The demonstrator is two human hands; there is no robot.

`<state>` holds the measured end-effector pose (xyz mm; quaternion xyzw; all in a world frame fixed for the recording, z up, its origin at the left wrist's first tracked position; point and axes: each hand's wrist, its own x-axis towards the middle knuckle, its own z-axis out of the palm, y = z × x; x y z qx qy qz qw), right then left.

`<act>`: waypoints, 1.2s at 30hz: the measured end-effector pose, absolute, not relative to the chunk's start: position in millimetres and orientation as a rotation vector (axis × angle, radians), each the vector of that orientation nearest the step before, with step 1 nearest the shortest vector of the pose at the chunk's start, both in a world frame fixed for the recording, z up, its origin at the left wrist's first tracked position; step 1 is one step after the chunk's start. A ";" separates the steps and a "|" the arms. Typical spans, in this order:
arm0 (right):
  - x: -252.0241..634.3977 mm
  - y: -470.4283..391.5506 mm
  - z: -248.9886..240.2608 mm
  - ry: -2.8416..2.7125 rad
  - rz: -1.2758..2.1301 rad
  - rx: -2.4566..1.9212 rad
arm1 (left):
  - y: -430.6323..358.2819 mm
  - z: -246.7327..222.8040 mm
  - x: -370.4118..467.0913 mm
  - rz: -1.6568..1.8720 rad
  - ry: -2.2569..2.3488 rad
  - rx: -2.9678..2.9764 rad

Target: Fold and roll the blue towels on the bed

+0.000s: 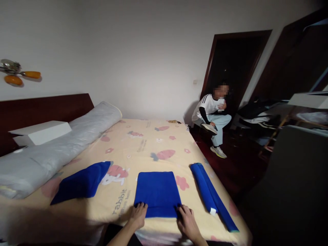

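A square blue towel [157, 189] lies spread on the bed in front of me, with a crease or narrow fold running across its near part. At its near left corner, my left hand [138, 215] has its fingers curled on the edge. My right hand [188, 221] grips the near right corner, fingers bent over the fabric. To the right lie two rolled blue towels [205, 186] side by side, one with a white tag [213, 211]. A crumpled blue towel [83, 182] is on the left, one corner stretched toward the far side.
The bed has a cream sheet [143, 147] with carrot and rabbit prints. A long grey bolster [64, 141] and an open white box [42, 133] sit by the dark headboard [43, 106]. Beyond the right edge, a person [212, 112] sits near a dark door [238, 61].
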<state>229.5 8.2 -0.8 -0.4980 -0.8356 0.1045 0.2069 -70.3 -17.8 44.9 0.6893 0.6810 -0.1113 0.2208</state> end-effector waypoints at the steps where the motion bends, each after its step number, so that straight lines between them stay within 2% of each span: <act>1: 229.2 8.6 -0.7 -2.321 0.261 -1.407 | -17.8 46.1 -70.4 -0.302 1.888 1.926; 6: 226.5 9.1 10.7 -2.307 0.165 -1.476 | -14.4 59.5 -75.6 -0.281 1.895 2.034; 12: 228.6 12.5 26.2 -2.266 0.315 -1.505 | -14.6 71.6 -82.0 -0.294 1.901 2.087; 17: 230.5 18.2 21.1 -2.140 0.445 -1.580 | -20.8 75.8 -84.7 -0.284 1.903 2.109; 27: 234.2 25.8 14.6 -2.114 0.458 -1.670 | -14.1 102.9 -89.6 -0.261 1.958 2.053; 36: 226.0 29.3 -5.0 -2.062 0.157 -1.763 | -11.2 94.6 -99.6 -0.266 2.107 1.930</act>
